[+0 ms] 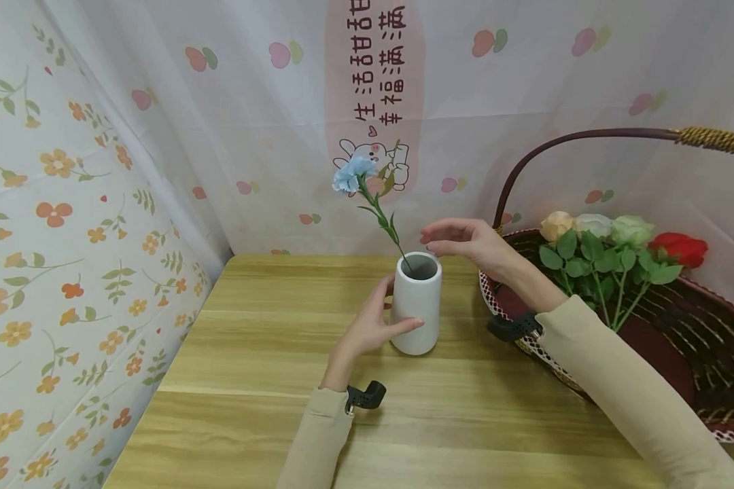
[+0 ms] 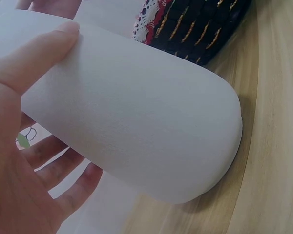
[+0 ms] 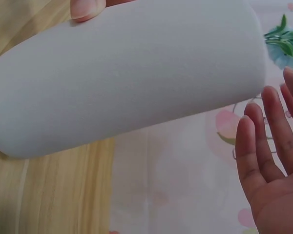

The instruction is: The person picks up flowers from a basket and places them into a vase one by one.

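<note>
While the left hand (image 1: 376,324) wraps thumb and fingers around the white vase (image 1: 416,303), the vase stands upright on the worktop (image 1: 263,353), just beside the basket (image 1: 679,353) of flowers. A blue flower (image 1: 353,174) leans out of its mouth on a thin green stem. The vase looks matte, stiff and probably breakable, so a grip round its middle suits it; the stem seems light and bendy, best pinched low. The right hand (image 1: 465,241) hovers by the rim, fingers relaxed and spread, holding nothing, wrist raised over the basket's edge.
</note>
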Available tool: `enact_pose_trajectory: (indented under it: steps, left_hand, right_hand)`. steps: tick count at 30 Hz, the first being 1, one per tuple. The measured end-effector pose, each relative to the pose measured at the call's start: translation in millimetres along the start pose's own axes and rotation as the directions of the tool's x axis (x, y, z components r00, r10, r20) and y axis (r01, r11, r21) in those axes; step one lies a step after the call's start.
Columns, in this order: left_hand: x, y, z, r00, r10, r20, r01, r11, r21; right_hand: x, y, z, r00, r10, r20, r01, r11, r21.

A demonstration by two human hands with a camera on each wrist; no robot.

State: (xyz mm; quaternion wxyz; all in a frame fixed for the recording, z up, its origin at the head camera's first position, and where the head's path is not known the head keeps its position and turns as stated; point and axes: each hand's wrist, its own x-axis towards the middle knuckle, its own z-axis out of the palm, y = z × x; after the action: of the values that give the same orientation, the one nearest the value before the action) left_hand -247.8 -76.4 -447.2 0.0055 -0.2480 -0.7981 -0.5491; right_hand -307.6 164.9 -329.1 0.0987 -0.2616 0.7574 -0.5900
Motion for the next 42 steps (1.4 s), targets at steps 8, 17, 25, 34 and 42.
enact_pose_trajectory:
  steps: [8, 17, 25, 34, 42]
  left_hand:
    - [-0.7, -0.9, 0.7, 1.0, -0.002, 0.001, 0.002, 1.0, -0.002]
    - [-1.1, -0.1, -0.1, 1.0, -0.009, 0.004, 0.009, 1.0, -0.002]
    - [0.0, 0.2, -2.1, 1.0, 0.008, 0.009, -0.008, 1.0, -0.014]
    - [2.5, 1.3, -2.5, 1.0, 0.009, 0.006, -0.009, 1.0, -0.009]
    - [1.4, 1.7, -1.0, 1.0, 0.002, 0.008, -0.002, 1.0, -0.013]
  right_hand:
    - [-14.8, -8.3, -11.4, 0.998, -0.053, -0.037, 0.053, 0.999, -0.012]
    - [-32.5, -16.4, -32.9, 0.996, -0.068, -0.062, 0.067, 0.998, -0.011]
    - [-45.1, -28.3, -50.4, 0.995, -0.083, -0.063, 0.084, 0.996, 0.015]
    - [-54.4, -39.2, -67.8, 0.988, -0.153, -0.015, 0.154, 0.979, 0.135]
    - [-69.0, -40.0, -84.4, 0.982, -0.187, -0.003, 0.183, 0.961, 0.207]
